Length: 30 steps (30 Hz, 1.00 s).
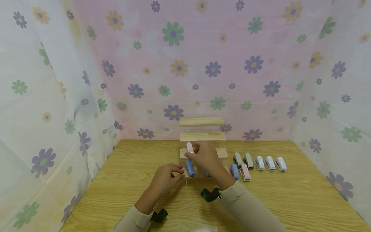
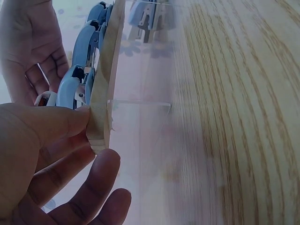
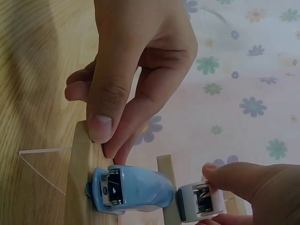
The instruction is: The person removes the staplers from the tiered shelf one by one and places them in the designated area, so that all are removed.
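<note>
My right hand pinches a pale pink mini stapler between thumb and fingers, at the left part of the second-lowest wooden tier of a stepped display rack. With thumb and fingers my left hand pinches the left end of the rack's lowest tier. Blue staplers stand in a row on that lowest tier; the leftmost blue stapler is right beside the left fingertips, while another blue stapler is partly hidden behind the right wrist.
Two upper wooden tiers rise behind the hands. Clear side panels support the rack. To its right on the wood-grain table stand a blue stapler, a pink stapler, two grey-green staplers and three white staplers. Flowered cloth hangs around.
</note>
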Motion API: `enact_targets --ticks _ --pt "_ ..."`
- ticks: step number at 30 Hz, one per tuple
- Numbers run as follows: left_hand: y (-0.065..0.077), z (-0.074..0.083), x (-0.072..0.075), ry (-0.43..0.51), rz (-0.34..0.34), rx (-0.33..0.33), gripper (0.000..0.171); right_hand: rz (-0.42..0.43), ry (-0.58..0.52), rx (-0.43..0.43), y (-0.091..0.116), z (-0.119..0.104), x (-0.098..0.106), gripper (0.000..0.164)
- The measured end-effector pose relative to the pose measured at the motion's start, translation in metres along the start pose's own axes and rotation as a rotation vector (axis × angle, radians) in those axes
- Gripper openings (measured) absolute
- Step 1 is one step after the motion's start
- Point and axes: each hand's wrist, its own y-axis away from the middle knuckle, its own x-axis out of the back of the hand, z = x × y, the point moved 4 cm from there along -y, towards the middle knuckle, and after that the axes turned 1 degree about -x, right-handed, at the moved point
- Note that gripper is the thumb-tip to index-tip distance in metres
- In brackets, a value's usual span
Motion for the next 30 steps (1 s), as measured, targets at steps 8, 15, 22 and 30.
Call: enact_targets --ticks 8,15,22,30 --pt "-0.0006 -0.0002 -0.0003 0.002 0.001 0.003 0.019 0.01 0.015 -0.001 -0.0008 -0.0039 0.0004 0.05" --pt "-0.0009 -0.0015 -0.0014 -0.002 0.0 0.0 0.018 0.018 0.019 0.004 -0.0022 -0.0044 -0.0002 0.041" --pt "-0.0007 -0.0011 -0.0017 -0.012 -0.006 0.006 0.017 0.031 -0.03 0.012 -0.0014 -0.006 -0.0004 0.035" --pt "-0.0009 -0.001 -0.001 -0.026 -0.007 0.009 0.017 0.048 -0.043 0.003 -0.0007 -0.0047 0.0021 0.036"
